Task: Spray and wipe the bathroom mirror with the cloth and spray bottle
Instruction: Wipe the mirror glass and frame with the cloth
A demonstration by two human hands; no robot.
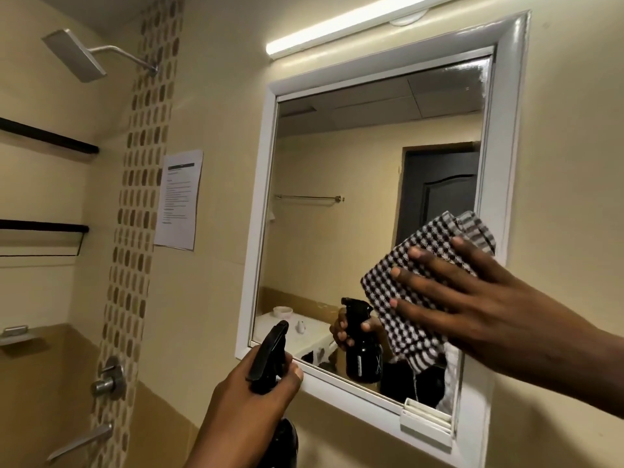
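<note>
While the right hand (pixel 472 305) presses the checked cloth (pixel 415 285) flat-fingered against the mirror (pixel 337 214) at its lower right, the left hand (pixel 250 400) grips the black spray bottle (pixel 270 359) near the frame's lower-left corner.

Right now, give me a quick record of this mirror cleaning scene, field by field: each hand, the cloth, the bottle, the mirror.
left hand: the left hand grips the black spray bottle by its neck, below the mirror's lower left corner
right hand: the right hand lies flat, fingers spread, on the cloth
cloth: black-and-white checked cloth, folded, pressed to the glass at the right side
mirror: white-framed mirror on a beige wall
light: lit tube light above the frame
</note>
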